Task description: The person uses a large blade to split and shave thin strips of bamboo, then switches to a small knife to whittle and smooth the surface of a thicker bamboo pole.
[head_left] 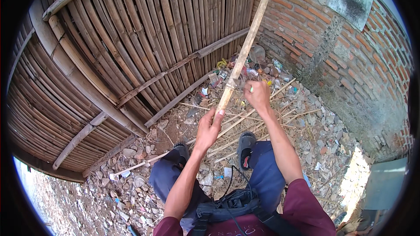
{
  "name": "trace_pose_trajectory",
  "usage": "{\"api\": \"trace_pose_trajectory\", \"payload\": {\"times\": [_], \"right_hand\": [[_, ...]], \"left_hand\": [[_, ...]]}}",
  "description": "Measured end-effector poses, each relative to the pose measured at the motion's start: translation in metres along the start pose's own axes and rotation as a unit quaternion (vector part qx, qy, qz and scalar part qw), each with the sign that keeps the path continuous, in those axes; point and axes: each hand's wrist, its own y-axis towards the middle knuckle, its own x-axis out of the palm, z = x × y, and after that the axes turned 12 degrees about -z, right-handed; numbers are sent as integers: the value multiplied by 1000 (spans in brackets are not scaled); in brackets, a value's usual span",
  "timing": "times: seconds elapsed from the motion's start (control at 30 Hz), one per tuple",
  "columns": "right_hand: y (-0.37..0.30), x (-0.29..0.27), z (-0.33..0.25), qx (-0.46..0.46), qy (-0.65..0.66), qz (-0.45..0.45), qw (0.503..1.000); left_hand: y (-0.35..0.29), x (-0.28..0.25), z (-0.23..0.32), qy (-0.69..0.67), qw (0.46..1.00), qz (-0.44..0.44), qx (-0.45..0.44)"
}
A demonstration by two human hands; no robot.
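Note:
My left hand [207, 129] is closed around the lower end of a long pale bamboo slat [249, 39], its thumb lying along the slat. The slat slants up and away to the right, its far end in front of the brick wall. Closed in a fist, my right hand [257, 94] is just right of the slat and grips a knife. The short grey blade [235, 83] of the knife meets the slat a little above my left hand; most of the handle is hidden in my fingers.
Thin bamboo strips [227, 126] and shavings lie on the stony ground between and beyond my shoes [246, 146]. A bamboo-slat wall [144, 39] stands at left, a brick wall [302, 30] at right. Litter [267, 67] fills their corner. A black cable [232, 179] hangs at my waist.

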Motion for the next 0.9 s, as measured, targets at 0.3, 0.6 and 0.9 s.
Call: {"api": "trace_pose_trajectory", "payload": {"times": [0.3, 0.6, 0.9], "right_hand": [[-13, 16, -25, -92, -22, -82, 992], [-15, 6, -36, -90, -38, -120, 988], [-18, 2, -32, -49, -44, -139, 988]], "left_hand": [[8, -3, -33, -41, 999, -19, 20], [1, 8, -14, 60, 997, 42, 38], [-5, 18, -2, 115, 989, 78, 42]]}}
